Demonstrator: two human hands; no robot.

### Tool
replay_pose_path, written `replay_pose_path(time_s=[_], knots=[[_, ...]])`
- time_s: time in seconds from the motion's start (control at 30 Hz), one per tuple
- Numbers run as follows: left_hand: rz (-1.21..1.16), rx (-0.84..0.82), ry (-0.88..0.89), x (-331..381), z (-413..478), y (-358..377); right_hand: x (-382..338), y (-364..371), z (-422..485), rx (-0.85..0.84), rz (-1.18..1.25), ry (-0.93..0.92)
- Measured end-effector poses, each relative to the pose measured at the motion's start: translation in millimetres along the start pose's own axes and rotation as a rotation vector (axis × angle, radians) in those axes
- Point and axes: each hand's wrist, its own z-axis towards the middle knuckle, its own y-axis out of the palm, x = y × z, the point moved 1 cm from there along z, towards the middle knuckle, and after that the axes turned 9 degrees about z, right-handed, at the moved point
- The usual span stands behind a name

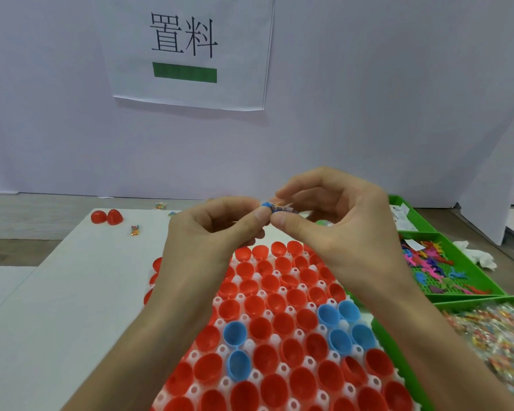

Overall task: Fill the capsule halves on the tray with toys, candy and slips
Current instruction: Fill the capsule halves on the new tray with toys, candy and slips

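While held up at centre frame above the tray, the left hand (220, 223) and right hand (339, 221) each pinched one small blue-and-white item (276, 207) between thumb and fingertips, probably readying it for dropping in; slip or candy could not be told. Lower in frame, capsule halves (261, 324) sat mouth-up in the white tray (275, 339), seemingly unfilled. Green bins (469, 280) of supplies lay within reach at right.

single head cam, fwd + down, close above tray (249, 345), wall (368, 129) just behind
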Motion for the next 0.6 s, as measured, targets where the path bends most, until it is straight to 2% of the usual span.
replay_pose_path(time_s=[0.1, 0.23, 0.3, 0.37, 0.47, 0.53, 0.6], knots=[[0.096, 0.037, 0.013, 2.5, 2.5, -4.2, 0.7, 3.8, -1.2, 0.01, 0.025, -0.012], [0.243, -0.071, 0.056, 7.8, 13.9, -24.4, 4.3, 10.4, 0.2, -0.006, 0.04, 0.032], [0.309, -0.046, 0.078, 6.7, 24.7, -42.3, 10.7, 17.5, 4.6, -0.031, 0.0, 0.073], [0.55, -0.048, 0.11, 2.2, 36.0, -61.5, 21.0, 28.8, 11.0, -0.109, -0.094, 0.118], [0.933, -0.257, 0.082, -14.1, 45.3, -81.8, 41.6, 52.1, 18.1, -0.274, -0.182, 0.19], [1.061, -0.368, 0.042, -27.8, 46.3, -86.3, 55.7, 67.6, 20.3, -0.36, -0.252, 0.197], [1.13, -0.412, 0.028, -38.8, 47.0, -85.4, 67.5, 80.3, 21.6, -0.415, -0.302, 0.192]])
